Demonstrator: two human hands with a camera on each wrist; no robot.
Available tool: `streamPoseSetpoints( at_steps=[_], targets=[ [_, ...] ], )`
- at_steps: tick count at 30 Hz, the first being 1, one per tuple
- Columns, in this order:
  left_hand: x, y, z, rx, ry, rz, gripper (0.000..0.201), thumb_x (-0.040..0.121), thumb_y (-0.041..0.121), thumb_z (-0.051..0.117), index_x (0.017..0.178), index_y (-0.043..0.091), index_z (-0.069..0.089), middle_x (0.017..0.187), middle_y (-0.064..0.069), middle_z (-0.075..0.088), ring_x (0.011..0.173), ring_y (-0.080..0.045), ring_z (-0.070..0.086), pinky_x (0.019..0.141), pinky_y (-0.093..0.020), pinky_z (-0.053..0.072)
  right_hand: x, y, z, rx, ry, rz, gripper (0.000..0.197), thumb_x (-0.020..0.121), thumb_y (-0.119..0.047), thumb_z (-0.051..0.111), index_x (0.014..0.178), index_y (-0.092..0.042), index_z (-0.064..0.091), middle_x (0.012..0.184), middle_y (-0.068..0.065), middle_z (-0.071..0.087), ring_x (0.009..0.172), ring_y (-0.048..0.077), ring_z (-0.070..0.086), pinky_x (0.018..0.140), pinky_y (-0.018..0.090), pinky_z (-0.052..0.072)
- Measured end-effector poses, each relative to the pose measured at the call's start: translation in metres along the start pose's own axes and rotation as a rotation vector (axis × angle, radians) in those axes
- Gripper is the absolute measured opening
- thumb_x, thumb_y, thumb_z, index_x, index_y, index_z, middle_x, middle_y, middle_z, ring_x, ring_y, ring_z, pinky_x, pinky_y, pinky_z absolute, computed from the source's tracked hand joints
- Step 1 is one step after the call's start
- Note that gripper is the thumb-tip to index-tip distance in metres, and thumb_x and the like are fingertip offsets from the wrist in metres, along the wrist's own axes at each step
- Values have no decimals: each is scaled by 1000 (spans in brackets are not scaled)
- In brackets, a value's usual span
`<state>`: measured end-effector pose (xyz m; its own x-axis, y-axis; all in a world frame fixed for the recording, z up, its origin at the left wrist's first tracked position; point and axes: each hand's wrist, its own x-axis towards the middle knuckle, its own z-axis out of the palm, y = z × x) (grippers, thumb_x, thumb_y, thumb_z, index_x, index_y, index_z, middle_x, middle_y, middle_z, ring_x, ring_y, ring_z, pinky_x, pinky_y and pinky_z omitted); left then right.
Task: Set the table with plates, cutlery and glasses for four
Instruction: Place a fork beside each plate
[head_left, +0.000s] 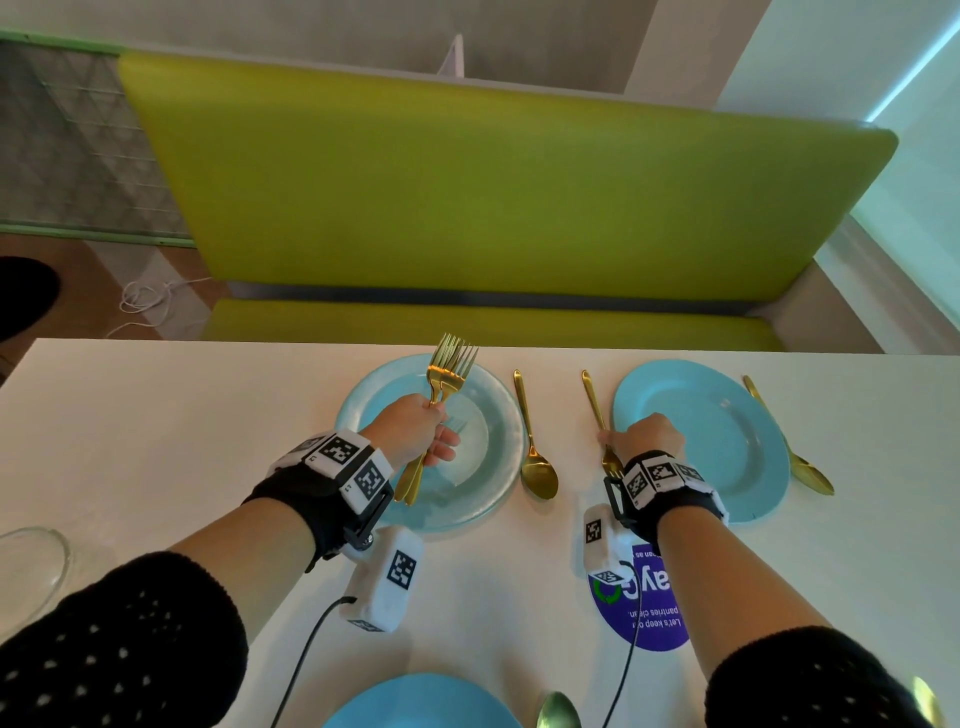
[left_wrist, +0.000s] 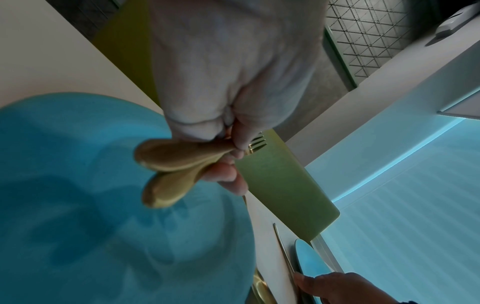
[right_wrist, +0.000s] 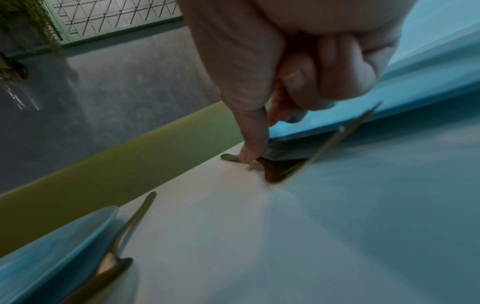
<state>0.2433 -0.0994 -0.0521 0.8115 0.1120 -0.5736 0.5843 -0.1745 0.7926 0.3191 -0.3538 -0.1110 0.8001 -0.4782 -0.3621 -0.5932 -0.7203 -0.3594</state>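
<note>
White tabletop (head_left: 208, 441) runs in front of a lime-green bench (head_left: 467, 197). At the left edge sits a clear glass dish (head_left: 31, 561). Next, the left hand (head_left: 415, 426) clasps a bundle of gold forks (head_left: 449, 369), tines up, above a pale blue plate (head_left: 498, 467) flanked by a gold spoon (head_left: 535, 457). Further right, the right hand (head_left: 649, 434) pinches a single gold fork (head_left: 595, 400) lying on the table beside a second blue plate (head_left: 727, 415).

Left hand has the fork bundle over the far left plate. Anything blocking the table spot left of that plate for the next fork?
Nothing visible. The left hand grips the forks above the far left plate; the table left of it shows bare white. The spoon lies on that plate's right side, out of the way.
</note>
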Motion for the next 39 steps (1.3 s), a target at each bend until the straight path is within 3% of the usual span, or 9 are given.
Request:
streamPoseSetpoints(
  at_steps=[4,6,8,10,15,21,29,34,39],
  targets=[
    [-2,0,1,-8,7,-7,21,102,20,31,98,6,46,79,-6,61,60,-16,56,55,-23,43,-4,-2,-4,20,1,-17,40,77,-34,74,97,-3,59,81,10,58,69,26,55,46,23,36],
    [-5,0,3,-7,3,-9,20,102,19,31,98,5,45,79,-7,61,60,-16,56,54,-23,43,-14,-7,-12,8,-12,-63,43,81,-36,69,105,-1,60,86,12,60,76,27,57,59,28,43],
    [-11,0,7,0,-33,-18,19,102,17,31,96,5,45,79,-8,61,60,-16,56,52,-22,44,-30,-13,-20,12,-35,-148,44,86,-36,64,113,-3,58,102,14,64,94,29,61,75,32,50],
    [-18,1,13,4,-80,-33,18,101,12,32,90,5,45,78,-9,60,59,-16,55,49,-21,44,-55,-18,-25,42,-66,-267,39,87,-34,63,115,-7,56,112,12,64,106,28,60,87,34,49],
    [-48,-3,25,-16,-120,-53,23,94,2,34,76,8,46,68,-8,56,52,-15,47,42,-20,35,-133,-30,-24,-11,-144,-540,24,86,-30,63,107,-18,60,92,3,63,89,19,61,79,28,48],
    [-97,-16,6,111,-253,4,28,95,1,34,75,7,52,67,-7,55,51,-11,42,43,-18,32,-219,-30,-12,-219,-120,-746,24,91,-25,54,113,-20,64,115,5,63,107,23,59,86,29,47],
    [-166,-54,-67,289,-481,41,19,94,2,37,89,7,55,70,-4,60,44,-6,42,37,-14,32,-330,-23,1,-413,-162,-839,25,94,-23,49,111,-25,67,113,4,64,107,24,58,86,34,48],
    [-194,-72,-110,197,-456,-22,24,97,5,30,83,3,50,65,-10,61,32,-6,47,35,-15,32,-381,-33,13,-393,-97,-884,23,92,-30,53,107,-23,69,112,3,60,107,22,56,83,33,47],
    [-201,-75,-155,159,-358,-62,19,96,5,30,85,3,45,66,-14,62,35,-11,47,35,-17,34,-403,-45,23,-382,-63,-895,23,93,-27,52,107,-21,70,111,3,58,105,22,55,82,32,46]
  ],
)
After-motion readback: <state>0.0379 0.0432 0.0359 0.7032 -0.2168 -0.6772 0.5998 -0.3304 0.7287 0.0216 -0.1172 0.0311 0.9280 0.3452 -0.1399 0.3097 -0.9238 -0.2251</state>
